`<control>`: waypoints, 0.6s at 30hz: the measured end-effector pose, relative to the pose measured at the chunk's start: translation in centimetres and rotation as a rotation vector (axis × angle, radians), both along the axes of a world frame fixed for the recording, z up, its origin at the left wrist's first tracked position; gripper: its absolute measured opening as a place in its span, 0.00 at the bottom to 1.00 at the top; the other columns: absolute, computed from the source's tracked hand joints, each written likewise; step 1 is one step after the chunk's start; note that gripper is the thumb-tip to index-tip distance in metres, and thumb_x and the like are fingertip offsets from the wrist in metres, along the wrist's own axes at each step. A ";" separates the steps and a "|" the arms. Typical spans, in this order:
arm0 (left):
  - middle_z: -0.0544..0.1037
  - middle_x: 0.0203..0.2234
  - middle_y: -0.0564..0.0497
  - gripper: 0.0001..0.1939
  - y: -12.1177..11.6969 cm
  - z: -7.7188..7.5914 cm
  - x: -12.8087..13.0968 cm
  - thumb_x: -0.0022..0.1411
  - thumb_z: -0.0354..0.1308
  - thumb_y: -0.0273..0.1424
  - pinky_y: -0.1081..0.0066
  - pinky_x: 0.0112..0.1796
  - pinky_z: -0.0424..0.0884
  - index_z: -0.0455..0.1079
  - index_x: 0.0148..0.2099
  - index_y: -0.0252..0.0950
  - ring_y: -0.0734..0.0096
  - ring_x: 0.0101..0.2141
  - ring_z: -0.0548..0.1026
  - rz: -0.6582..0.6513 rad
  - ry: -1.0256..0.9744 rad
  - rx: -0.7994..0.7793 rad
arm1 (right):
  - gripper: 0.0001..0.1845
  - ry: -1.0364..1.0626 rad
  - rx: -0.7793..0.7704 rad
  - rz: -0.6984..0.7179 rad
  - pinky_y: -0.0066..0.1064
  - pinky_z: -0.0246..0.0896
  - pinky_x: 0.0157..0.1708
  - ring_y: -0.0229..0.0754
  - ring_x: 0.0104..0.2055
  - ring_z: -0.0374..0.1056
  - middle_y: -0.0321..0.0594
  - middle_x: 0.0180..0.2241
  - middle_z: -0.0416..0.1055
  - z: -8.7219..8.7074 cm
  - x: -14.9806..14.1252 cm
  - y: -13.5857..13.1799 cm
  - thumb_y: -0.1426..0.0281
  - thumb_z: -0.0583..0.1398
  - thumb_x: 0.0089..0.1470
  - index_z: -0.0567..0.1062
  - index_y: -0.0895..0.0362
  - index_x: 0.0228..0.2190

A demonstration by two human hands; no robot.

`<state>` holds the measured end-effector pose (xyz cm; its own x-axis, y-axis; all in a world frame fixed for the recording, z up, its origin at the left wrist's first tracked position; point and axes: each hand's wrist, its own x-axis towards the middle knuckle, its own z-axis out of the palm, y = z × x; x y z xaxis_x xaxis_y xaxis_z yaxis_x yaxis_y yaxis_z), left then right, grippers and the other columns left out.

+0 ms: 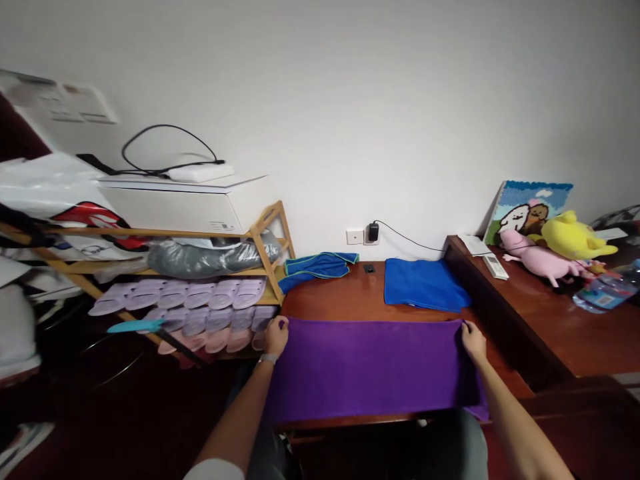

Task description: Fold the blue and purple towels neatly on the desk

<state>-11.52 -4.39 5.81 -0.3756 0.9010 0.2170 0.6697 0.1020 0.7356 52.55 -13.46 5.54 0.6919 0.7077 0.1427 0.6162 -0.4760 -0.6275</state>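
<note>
There, purple towel (370,363) between hands.

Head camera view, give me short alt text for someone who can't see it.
Two hands, left hand and right hand, hold the far corners of a purple towel spread on a wooden table. Behind it lie a folded blue towel and a crumpled one.

Purple towel (370,367) spread flat on desk, near edge overhanging front.
</note>
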 end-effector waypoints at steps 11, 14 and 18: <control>0.82 0.48 0.38 0.18 4.6 -1.3 2.0 0.66 0.49 0.24 0.54 0.58 0.70 0.79 0.48 0.35 0.50 0.52 0.78 -0.032 0.236 0.012 | 0.28 -0.055 -0.182 -0.006 0.46 0.70 0.52 0.56 0.52 0.77 0.59 0.51 0.80 -2.2 -0.7 6.2 0.63 0.49 0.68 0.79 0.56 0.60; 0.81 0.54 0.37 0.20 4.6 -2.0 2.5 0.66 0.51 0.25 0.52 0.59 0.68 0.79 0.55 0.35 0.46 0.54 0.76 -0.077 0.395 -0.032 | 0.29 -0.134 -0.219 -0.006 0.50 0.65 0.56 0.58 0.56 0.73 0.60 0.55 0.77 -3.2 -1.1 6.6 0.63 0.47 0.71 0.76 0.57 0.62; 0.79 0.56 0.33 0.21 5.2 -1.5 3.1 0.68 0.51 0.26 0.50 0.57 0.69 0.77 0.59 0.31 0.43 0.55 0.75 -0.050 0.605 -0.111 | 0.28 -0.216 -0.256 -0.035 0.51 0.60 0.57 0.60 0.59 0.68 0.62 0.56 0.74 -3.0 -1.1 7.3 0.64 0.46 0.71 0.74 0.60 0.62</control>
<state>-8.45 0.86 4.33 -0.1718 0.9438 0.2822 0.9710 0.1138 0.2104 51.42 -6.18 2.52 0.6900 0.7155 0.1093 0.7021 -0.6247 -0.3418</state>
